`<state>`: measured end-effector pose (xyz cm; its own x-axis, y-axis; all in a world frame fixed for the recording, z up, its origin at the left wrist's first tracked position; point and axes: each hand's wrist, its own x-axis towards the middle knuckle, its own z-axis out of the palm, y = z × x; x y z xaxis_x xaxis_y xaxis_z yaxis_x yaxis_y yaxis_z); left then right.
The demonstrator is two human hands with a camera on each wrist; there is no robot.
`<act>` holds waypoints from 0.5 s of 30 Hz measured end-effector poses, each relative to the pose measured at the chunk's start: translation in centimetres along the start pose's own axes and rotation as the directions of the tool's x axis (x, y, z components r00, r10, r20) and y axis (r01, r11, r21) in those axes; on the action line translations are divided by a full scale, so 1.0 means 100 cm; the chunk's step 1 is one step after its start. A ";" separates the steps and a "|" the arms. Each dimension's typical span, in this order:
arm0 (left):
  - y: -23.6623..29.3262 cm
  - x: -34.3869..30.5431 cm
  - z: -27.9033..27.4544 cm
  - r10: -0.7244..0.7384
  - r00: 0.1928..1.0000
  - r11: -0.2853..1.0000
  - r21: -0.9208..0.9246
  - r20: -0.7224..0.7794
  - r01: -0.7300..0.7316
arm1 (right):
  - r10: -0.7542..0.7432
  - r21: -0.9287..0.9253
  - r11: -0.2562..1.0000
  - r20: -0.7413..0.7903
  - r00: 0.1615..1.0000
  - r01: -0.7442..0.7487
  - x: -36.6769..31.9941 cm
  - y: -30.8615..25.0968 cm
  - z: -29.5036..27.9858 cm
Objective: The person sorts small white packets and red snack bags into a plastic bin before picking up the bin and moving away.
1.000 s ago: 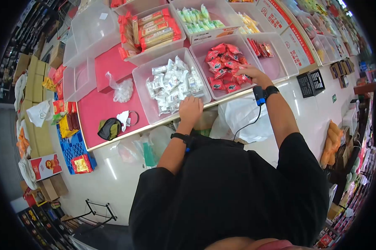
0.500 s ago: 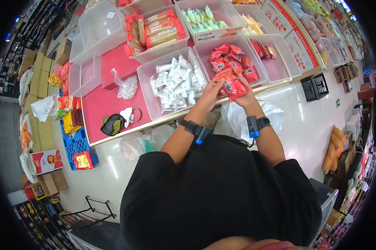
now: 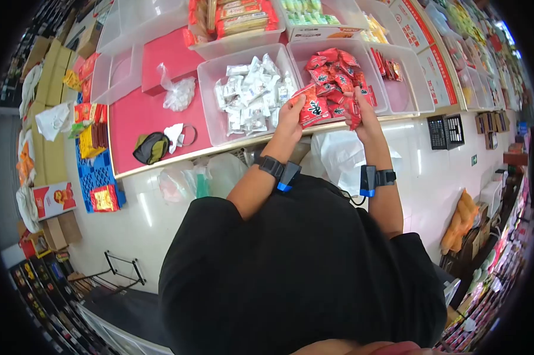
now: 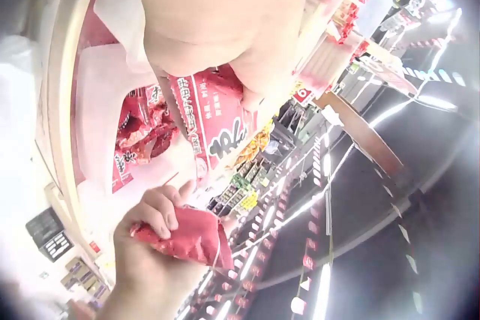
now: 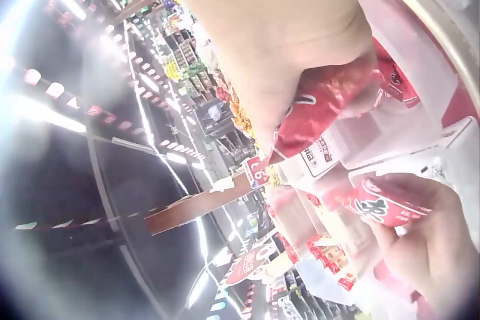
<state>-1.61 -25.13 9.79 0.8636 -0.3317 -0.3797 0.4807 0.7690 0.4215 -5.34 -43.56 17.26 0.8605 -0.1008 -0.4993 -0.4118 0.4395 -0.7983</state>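
My left hand (image 3: 288,123) pinches a red snack packet (image 3: 313,109) with dark lettering, its printed face turned upward. In my right hand (image 3: 369,116) is a second red packet (image 3: 353,112), gripped between thumb and fingers; the right wrist view shows that packet (image 5: 322,106) crumpled under the palm. Both hands are at the front edge of a clear plastic bin (image 3: 378,86), with a gap between the two packets. Behind them lies a heap of similar red packets (image 3: 340,64) in that bin.
Left of the red packets stands a bin of white packets (image 3: 252,97). A shallower bin (image 3: 403,94) with a few red packets is on the right. A knotted clear bag (image 3: 178,94) and a dark pouch (image 3: 151,148) lie on the red tabletop (image 3: 125,136).
My right hand has come out of the red-packet bin with packets. My left hand has left the white-packet bin and joined it. The hands then moved apart, one packet in each.
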 end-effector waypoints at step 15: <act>0.036 -0.009 -0.028 0.205 0.977 0.925 0.336 -0.051 -0.177 | -0.213 -0.209 0.939 0.266 0.940 0.272 0.030 0.022 0.040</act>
<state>-1.07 -20.59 9.31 0.9349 -0.1383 -0.3269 0.3433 0.5863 0.7337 -2.50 -39.34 15.30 0.9766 0.0492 -0.2095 -0.2152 0.1989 -0.9561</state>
